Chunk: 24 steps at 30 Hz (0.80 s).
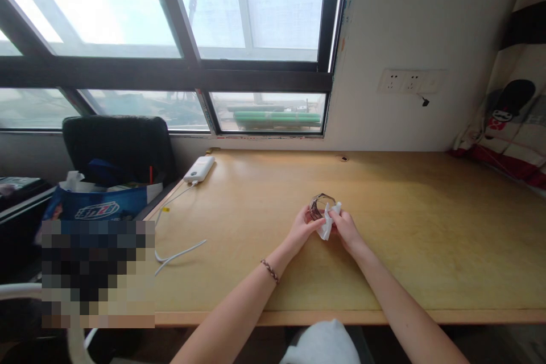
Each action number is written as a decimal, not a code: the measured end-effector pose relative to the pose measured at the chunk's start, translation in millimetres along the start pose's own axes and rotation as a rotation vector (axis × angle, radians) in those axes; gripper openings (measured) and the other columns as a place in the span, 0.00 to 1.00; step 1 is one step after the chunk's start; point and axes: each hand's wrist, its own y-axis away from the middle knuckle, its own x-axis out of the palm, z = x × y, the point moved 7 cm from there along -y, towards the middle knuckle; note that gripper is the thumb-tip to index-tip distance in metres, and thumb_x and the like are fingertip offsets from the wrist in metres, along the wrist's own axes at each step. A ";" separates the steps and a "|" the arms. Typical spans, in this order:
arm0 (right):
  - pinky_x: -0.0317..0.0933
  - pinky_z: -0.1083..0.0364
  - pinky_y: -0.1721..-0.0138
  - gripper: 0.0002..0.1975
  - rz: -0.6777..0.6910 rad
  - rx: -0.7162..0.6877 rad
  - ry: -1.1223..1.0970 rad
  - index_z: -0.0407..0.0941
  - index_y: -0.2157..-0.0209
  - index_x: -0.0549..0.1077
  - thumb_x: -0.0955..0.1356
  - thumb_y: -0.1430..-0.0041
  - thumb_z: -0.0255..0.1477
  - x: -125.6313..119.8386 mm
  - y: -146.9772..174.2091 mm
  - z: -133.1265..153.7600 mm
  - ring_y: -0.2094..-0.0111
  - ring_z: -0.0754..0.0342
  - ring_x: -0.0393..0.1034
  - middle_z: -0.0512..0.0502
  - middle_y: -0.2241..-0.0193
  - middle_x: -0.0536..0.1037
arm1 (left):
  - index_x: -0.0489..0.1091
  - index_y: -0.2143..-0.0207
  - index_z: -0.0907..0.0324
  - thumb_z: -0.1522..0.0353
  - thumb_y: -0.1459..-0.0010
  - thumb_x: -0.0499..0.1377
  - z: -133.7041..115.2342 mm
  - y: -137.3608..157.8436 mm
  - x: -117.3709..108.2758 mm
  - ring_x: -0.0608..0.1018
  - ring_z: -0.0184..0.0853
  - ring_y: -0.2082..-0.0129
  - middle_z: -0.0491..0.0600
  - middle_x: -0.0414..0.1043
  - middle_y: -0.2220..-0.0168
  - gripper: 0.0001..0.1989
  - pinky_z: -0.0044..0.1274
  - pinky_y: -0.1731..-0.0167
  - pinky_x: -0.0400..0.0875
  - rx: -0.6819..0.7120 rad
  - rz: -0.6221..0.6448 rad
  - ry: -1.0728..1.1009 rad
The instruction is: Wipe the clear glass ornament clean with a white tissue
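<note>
A brownish, see-through glass cup (318, 205) with a many-sided rim is held above the wooden table, tilted so that its opening shows. My left hand (306, 223) is closed around the cup's left side. In my right hand (346, 228) a crumpled white tissue (326, 227) is pinched against the cup's near right edge. Part of the tissue hangs down between my two hands. The tissue and my fingers hide the lower part of the cup.
On the table (426, 239), a white power bank (199, 169) lies at the far left corner with a white cable (179, 254) running along the left edge. A black chair (119, 142) and blue bag (96, 202) stand left. Wall sockets (412, 81) and a curtain (512, 114) are right.
</note>
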 end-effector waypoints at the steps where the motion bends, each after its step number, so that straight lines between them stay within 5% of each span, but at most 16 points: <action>1: 0.61 0.59 0.81 0.15 0.022 0.004 -0.030 0.42 0.68 0.71 0.63 0.53 0.38 1.6 0.0 0.2 0.77 0.54 0.68 0.45 0.75 0.75 | 0.63 0.57 0.62 0.68 0.58 0.63 -2.2 0.4 1.8 0.71 0.37 0.60 0.54 0.69 0.59 0.23 0.25 0.62 0.65 0.011 0.003 0.016; 6: 0.58 0.60 0.83 0.14 0.040 0.004 -0.087 0.42 0.72 0.70 0.66 0.55 0.39 3.1 0.9 0.7 0.81 0.57 0.65 0.49 0.79 0.72 | 0.64 0.57 0.62 0.67 0.55 0.60 -6.3 3.9 2.1 0.72 0.36 0.63 0.53 0.69 0.60 0.21 0.25 0.64 0.67 -0.012 -0.022 0.088; 13: 0.53 0.61 0.86 0.16 0.108 0.004 -0.148 0.41 0.76 0.69 0.66 0.55 0.41 9.3 5.6 6.8 0.87 0.61 0.59 0.53 0.87 0.68 | 0.68 0.65 0.67 0.63 0.54 0.57 4.2 4.3 -11.3 0.73 0.32 0.76 0.50 0.70 0.76 0.17 0.23 0.75 0.67 -0.154 -0.098 0.205; 19: 0.51 0.62 0.89 0.16 0.135 -0.001 -0.111 0.39 0.75 0.70 0.66 0.55 0.41 12.9 8.2 11.0 0.88 0.61 0.58 0.51 0.86 0.69 | 0.68 0.64 0.66 0.55 0.53 0.54 17.6 1.5 -15.5 0.71 0.29 0.79 0.51 0.70 0.75 0.23 0.19 0.82 0.61 -0.234 -0.114 0.219; 24: 0.57 0.60 0.87 0.16 -0.024 -0.051 -0.018 0.40 0.77 0.69 0.65 0.56 0.42 1.4 5.9 9.6 0.87 0.58 0.62 0.49 0.85 0.71 | 0.66 0.60 0.66 0.55 0.55 0.56 12.5 1.6 -7.9 0.73 0.32 0.73 0.54 0.71 0.69 0.26 0.21 0.75 0.65 -0.186 -0.084 0.188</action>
